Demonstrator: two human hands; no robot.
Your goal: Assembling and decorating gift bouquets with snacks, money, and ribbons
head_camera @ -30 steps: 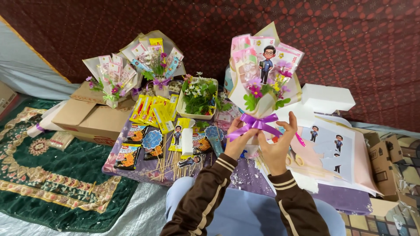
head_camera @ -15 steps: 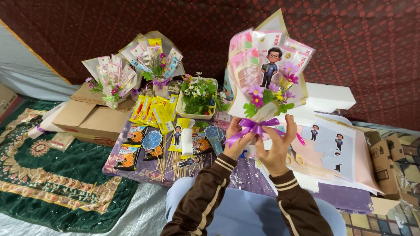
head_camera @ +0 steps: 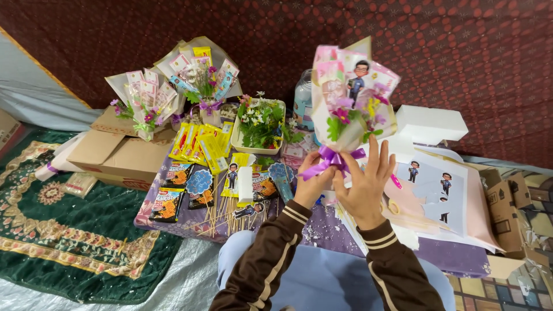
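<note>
I hold a small paper-wrapped bouquet (head_camera: 352,95) upright in front of me. It has folded notes, a cartoon figure cutout, pink and yellow flowers and a purple ribbon bow (head_camera: 322,161) at its neck. My left hand (head_camera: 311,185) grips the stem just under the bow. My right hand (head_camera: 366,187) has its fingers spread against the stem and the bottom of the wrap, supporting it. Both sleeves are brown with pale stripes.
Two finished bouquets (head_camera: 173,86) stand on cardboard boxes (head_camera: 118,152) at the left. A purple cloth (head_camera: 322,227) carries yellow snack packets (head_camera: 199,144), skewers, a tray of flowers (head_camera: 262,124) and cutouts. Sheets with figure stickers (head_camera: 438,184) and a white box (head_camera: 432,124) lie right. A green rug (head_camera: 69,230) covers the floor.
I have lifted the bouquet higher and further to the right, turning it more upright. Both hands rose with it and stayed at the ribbon.
</note>
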